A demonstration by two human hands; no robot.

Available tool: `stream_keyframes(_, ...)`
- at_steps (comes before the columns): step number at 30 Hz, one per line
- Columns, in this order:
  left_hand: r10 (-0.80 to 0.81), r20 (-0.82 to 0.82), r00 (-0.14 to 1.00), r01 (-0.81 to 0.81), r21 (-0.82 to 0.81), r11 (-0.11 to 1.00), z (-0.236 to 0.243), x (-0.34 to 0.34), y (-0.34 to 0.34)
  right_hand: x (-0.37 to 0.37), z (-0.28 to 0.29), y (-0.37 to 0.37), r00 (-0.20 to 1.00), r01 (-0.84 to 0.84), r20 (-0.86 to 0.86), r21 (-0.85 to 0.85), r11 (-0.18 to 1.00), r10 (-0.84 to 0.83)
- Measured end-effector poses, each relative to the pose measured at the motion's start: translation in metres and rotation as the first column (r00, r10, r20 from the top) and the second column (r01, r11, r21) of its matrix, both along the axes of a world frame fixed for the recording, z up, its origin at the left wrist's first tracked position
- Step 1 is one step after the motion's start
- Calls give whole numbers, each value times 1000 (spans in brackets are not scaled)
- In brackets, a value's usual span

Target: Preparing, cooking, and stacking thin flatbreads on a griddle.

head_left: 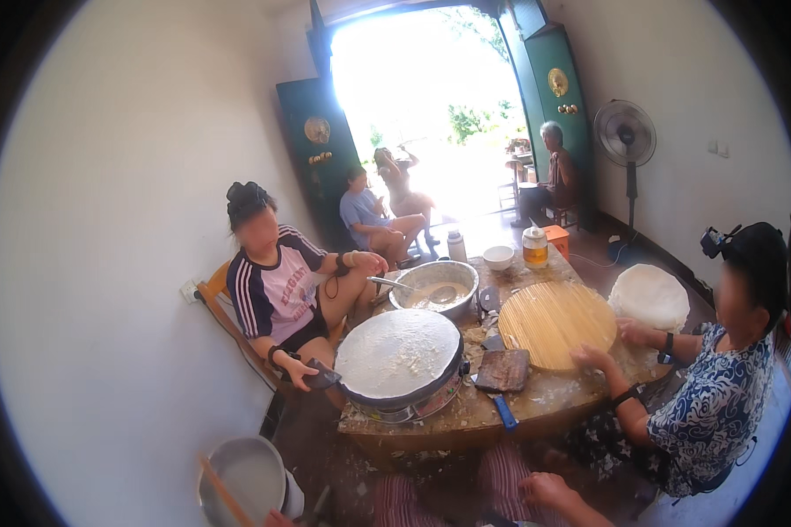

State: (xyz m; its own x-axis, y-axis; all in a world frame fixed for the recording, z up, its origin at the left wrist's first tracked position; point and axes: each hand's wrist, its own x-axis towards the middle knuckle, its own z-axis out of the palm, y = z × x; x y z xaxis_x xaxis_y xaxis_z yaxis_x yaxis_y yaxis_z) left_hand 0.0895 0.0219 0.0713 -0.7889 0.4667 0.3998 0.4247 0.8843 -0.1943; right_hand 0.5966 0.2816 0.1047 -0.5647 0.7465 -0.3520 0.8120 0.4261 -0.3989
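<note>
My right hand rests by my striped trouser leg, its fingers loosely bent and nothing visible in them. Only a sliver of my left hand shows at the lower edge, fingers cut off. It is beside a large metal pot with a wooden stick leaning in it. Ahead on the low table sits a round griddle bearing a thin white batter sheet with crumbs. A dark square scraper and a blue-handled tool lie to its right.
A co-worker at left holds a dark scraper; another at right reaches to a round slatted board. A batter basin, white bowl, jar and pancake stack stand around. A fan stands behind.
</note>
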Motion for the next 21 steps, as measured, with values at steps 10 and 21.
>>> stream_keyframes(10, -45, -187, 981, 90, 239, 967, -15, -26, 20, -6, 2, 7, 986, 54, -162, 128, 990, -33)
stream_keyframes(21, -87, -178, 980, 140, 309, 941, -25, -28, 12, 1, -8, 0, 990, 42, -138, 96, 995, -29)
